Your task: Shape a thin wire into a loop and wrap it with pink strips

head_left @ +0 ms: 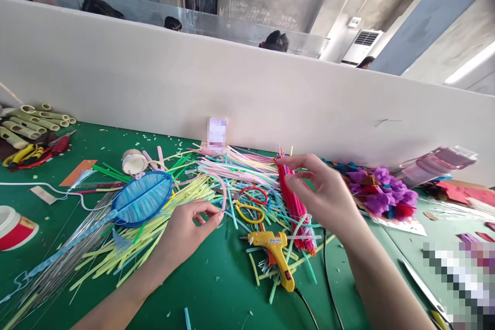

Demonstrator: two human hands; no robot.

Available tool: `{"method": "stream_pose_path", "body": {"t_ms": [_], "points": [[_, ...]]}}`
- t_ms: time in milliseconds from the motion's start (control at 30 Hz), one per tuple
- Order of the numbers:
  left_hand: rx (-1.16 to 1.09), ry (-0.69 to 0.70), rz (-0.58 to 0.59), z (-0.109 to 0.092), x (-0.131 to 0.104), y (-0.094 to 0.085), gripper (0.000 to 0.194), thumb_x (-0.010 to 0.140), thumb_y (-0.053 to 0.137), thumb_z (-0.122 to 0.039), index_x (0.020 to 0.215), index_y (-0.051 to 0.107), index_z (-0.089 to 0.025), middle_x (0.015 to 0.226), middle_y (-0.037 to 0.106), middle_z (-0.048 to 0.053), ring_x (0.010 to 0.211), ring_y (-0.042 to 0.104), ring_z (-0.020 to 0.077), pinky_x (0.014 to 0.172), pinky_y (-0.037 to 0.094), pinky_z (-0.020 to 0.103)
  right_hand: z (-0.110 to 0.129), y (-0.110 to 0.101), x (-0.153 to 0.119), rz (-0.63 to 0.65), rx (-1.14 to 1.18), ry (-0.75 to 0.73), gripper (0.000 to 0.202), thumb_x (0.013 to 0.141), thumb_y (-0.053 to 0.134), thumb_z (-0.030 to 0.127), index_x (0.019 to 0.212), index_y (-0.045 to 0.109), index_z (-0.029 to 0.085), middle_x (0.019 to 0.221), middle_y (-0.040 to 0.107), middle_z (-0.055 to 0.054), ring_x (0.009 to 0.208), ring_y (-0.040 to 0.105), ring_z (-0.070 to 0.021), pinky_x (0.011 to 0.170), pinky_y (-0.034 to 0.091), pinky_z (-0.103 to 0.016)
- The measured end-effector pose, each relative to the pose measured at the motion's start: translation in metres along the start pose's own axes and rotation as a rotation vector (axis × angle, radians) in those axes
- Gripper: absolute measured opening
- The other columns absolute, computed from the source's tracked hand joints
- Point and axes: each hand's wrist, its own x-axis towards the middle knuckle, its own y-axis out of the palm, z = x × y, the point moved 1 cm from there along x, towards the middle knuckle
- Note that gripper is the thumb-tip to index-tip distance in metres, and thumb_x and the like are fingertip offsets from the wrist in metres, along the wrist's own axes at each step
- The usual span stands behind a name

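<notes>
My left hand (199, 221) is closed in a pinch on the end of a pink pipe cleaner (225, 193), which arches up and bends away to the left. Over a bundle of red pipe cleaners (294, 206) hovers my right hand (319, 185), thumb and forefinger curved and apart, with nothing visible between them. Left of my left hand lies a blue leaf shape (142, 198) with a twisted stem. Pale pink pipe cleaners (240, 170) lie behind, and yellow-green ones (193, 193) spread beneath my left hand.
A yellow hot glue gun (270, 247) with a black cord lies in front, near red-and-yellow-handled scissors (251, 212). Purple petals (382, 191) and a pink bottle (436, 165) are at right. Bamboo pieces (34, 121) and pliers (25, 155) sit left. A white partition (247, 87) bounds the back.
</notes>
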Motion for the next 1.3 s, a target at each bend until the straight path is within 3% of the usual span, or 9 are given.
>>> {"method": "stream_pose_path", "body": {"t_ms": [133, 333, 633, 800, 867, 967, 1033, 1167, 1300], "points": [[0.299, 0.193, -0.196, -0.002, -0.007, 0.014, 0.016, 0.091, 0.057, -0.03, 0.085, 0.071, -0.024, 0.088, 0.072, 0.004, 0.08, 0.066, 0.0207, 0.07, 0.047, 0.03, 0.03, 0.039, -0.027, 0.119, -0.28, -0.187, 0.024, 0.091, 0.056, 0.031, 0.106, 0.074, 0.024, 0.092, 0.067, -0.008, 0.088, 0.064, -0.0214, 0.075, 0.051, -0.033], [0.467, 0.309, -0.186, -0.001, -0.013, 0.032, 0.017, 0.091, 0.054, -0.021, 0.084, 0.069, -0.023, 0.083, 0.071, 0.004, 0.074, 0.067, 0.0198, 0.067, 0.045, 0.029, 0.02, 0.085, -0.031, 0.255, -0.328, -0.004, 0.047, 0.096, 0.051, 0.031, 0.141, 0.054, 0.02, 0.063, 0.067, -0.001, 0.051, 0.055, -0.0154, 0.053, 0.038, -0.026], [0.345, 0.274, -0.11, 0.0, -0.014, 0.03, 0.019, 0.092, 0.054, -0.022, 0.084, 0.071, -0.022, 0.086, 0.072, 0.004, 0.078, 0.067, 0.0198, 0.07, 0.045, 0.029, 0.011, 0.087, -0.019, 0.399, -0.088, 0.101, 0.03, 0.097, 0.051, 0.036, 0.118, 0.067, 0.022, 0.047, 0.057, 0.005, 0.046, 0.055, -0.0151, 0.054, 0.036, -0.024], [0.018, 0.111, 0.028, -0.001, -0.008, 0.019, 0.021, 0.09, 0.06, -0.034, 0.078, 0.073, -0.023, 0.08, 0.072, 0.002, 0.074, 0.064, 0.0186, 0.063, 0.045, 0.026, 0.012, 0.085, -0.035, 0.223, -0.503, -0.018, 0.018, 0.095, 0.046, 0.021, 0.096, 0.064, 0.017, 0.061, 0.066, -0.003, 0.045, 0.056, -0.0161, 0.046, 0.02, -0.027], [-0.072, 0.049, 0.068, 0.0, -0.005, 0.016, 0.021, 0.089, 0.062, -0.036, 0.077, 0.074, -0.022, 0.079, 0.073, 0.001, 0.076, 0.064, 0.0187, 0.066, 0.045, 0.026, 0.017, 0.084, -0.043, 0.169, -0.668, -0.079, 0.018, 0.09, 0.049, 0.013, 0.101, 0.063, 0.016, 0.066, 0.067, -0.004, 0.045, 0.057, -0.0163, 0.044, 0.014, -0.028], [-0.144, -0.001, 0.103, 0.001, -0.002, 0.014, 0.021, 0.087, 0.064, -0.037, 0.078, 0.076, -0.022, 0.08, 0.074, 0.002, 0.078, 0.065, 0.0195, 0.069, 0.045, 0.027, 0.026, 0.082, -0.048, 0.086, -0.797, -0.156, 0.042, 0.084, 0.053, 0.006, 0.123, 0.057, 0.019, 0.07, 0.066, -0.003, 0.043, 0.055, -0.0151, 0.042, 0.011, -0.028], [-0.162, -0.007, 0.111, 0.002, -0.001, 0.014, 0.021, 0.086, 0.065, -0.037, 0.077, 0.077, -0.022, 0.08, 0.074, 0.003, 0.079, 0.064, 0.0204, 0.068, 0.044, 0.028, 0.03, 0.08, -0.048, 0.042, -0.854, -0.188, 0.043, 0.08, 0.054, 0.004, 0.119, 0.06, 0.021, 0.077, 0.065, -0.005, 0.047, 0.056, -0.0146, 0.041, 0.012, -0.027], [-0.226, -0.039, 0.107, 0.003, 0.002, 0.013, 0.019, 0.082, 0.069, -0.037, 0.075, 0.079, -0.021, 0.084, 0.075, 0.006, 0.086, 0.065, 0.0237, 0.068, 0.046, 0.028, 0.03, 0.078, -0.044, 0.003, -0.898, -0.184, 0.03, 0.071, 0.053, -0.002, 0.086, 0.066, 0.02, 0.088, 0.061, -0.009, 0.061, 0.06, -0.0162, 0.041, 0.015, -0.025], [-0.278, -0.088, 0.131, 0.005, 0.003, 0.012, 0.018, 0.078, 0.072, -0.035, 0.07, 0.079, -0.021, 0.084, 0.076, 0.006, 0.082, 0.066, 0.0229, 0.064, 0.046, 0.027, 0.025, 0.076, -0.046, 0.033, -0.731, -0.217, 0.034, 0.071, 0.047, -0.004, 0.083, 0.066, 0.021, 0.096, 0.06, -0.008, 0.065, 0.058, -0.0149, 0.041, 0.021, -0.023]]}}
